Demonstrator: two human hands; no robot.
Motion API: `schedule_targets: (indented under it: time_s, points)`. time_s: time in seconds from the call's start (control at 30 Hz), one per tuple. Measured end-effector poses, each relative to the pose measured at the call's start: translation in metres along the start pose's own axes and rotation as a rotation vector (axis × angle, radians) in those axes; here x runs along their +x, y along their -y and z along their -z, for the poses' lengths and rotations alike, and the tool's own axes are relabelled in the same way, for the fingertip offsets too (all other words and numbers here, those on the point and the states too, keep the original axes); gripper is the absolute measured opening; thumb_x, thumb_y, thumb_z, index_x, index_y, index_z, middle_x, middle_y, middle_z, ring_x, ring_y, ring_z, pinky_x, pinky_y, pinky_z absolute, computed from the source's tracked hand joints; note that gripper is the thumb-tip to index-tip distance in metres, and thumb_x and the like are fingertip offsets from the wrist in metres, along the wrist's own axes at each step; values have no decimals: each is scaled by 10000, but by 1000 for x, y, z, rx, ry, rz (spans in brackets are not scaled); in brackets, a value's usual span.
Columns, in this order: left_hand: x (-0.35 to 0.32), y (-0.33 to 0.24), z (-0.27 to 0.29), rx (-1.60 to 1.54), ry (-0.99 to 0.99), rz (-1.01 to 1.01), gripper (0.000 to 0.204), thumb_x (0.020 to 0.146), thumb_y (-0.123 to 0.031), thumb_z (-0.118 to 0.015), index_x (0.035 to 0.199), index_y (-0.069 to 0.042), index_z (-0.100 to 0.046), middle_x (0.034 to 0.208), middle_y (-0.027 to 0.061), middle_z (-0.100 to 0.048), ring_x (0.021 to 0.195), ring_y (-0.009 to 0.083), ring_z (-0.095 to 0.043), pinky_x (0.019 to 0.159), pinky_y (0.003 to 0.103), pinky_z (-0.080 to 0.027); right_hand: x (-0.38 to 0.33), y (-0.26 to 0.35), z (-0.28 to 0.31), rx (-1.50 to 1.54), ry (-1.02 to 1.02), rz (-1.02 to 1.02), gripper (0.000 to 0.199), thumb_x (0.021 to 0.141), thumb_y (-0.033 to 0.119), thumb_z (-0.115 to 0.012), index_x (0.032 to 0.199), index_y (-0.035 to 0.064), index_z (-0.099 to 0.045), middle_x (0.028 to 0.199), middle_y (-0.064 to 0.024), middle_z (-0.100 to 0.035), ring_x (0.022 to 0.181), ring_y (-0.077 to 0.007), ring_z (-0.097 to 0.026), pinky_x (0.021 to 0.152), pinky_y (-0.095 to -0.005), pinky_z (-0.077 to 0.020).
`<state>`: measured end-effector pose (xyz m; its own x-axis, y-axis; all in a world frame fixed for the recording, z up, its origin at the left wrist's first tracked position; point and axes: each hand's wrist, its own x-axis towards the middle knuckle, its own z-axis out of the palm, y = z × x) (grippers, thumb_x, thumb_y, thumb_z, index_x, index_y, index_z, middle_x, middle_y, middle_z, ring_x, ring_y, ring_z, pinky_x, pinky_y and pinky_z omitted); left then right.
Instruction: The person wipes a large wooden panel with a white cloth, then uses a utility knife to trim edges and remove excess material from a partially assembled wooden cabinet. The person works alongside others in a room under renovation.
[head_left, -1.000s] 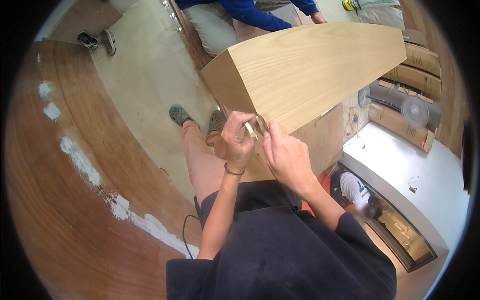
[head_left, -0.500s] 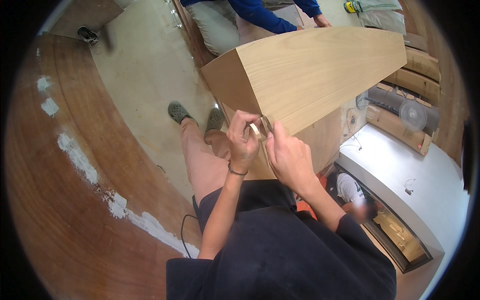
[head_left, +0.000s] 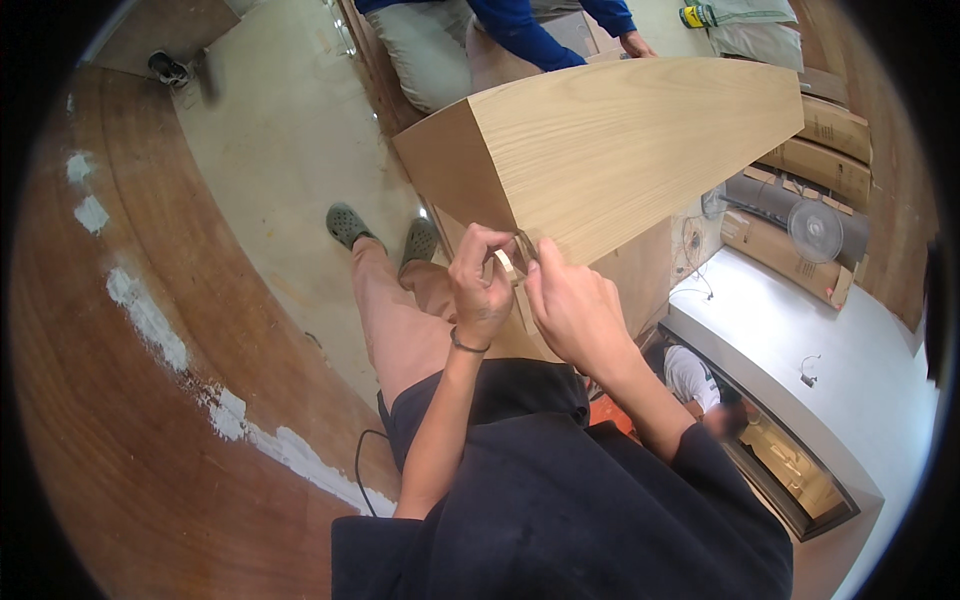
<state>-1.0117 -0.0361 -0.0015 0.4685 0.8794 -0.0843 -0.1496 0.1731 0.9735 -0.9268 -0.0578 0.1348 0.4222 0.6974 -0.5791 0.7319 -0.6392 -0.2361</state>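
Close together at the near corner of a long pale wood-grain box (head_left: 640,140), both my hands are at work. My left hand (head_left: 482,290) is closed, pinching a thin, light wood-coloured strip (head_left: 504,265) that curls in a loop beside its fingers. My right hand (head_left: 578,308) is closed around a slim, dark, narrow tool (head_left: 526,246), whose tip is at the box's corner edge. Most of this tool is hidden by my fingers, so its exact kind does not show.
Beyond the box, a person in a blue sleeve (head_left: 530,30) kneels with a hand at its far edge. Cardboard cartons (head_left: 815,165) and a fan (head_left: 815,230) stand at right. Another person (head_left: 690,380) is lower right. A brown wooden surface with white filler patches (head_left: 150,315) curves along the left.
The whole view has shifted slightly, with the box and surroundings a little further left. Both hands keep their grips at the box's corner.
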Motion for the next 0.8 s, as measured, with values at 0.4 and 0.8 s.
schedule_targets:
  time_s: [0.4,0.8]
  points:
    - [3,-24,6,240,91,-126,288,735,148,-525,990,16,-554,781,95,-519,717,203,-556,645,319,-468,-17,-13,-2,173,-206,64,178,963,198,-475,942,21,-470,613,-178,-593,566,-386,-605,512,-478,-460]
    - [8,-7,10,325,136,-197,327,666,156,-483,950,23,-575,799,153,-547,720,334,-552,638,414,-462,-17,-23,-19,106,-168,64,201,977,229,-469,893,46,-475,584,-180,-582,555,-399,-595,498,-492,-444]
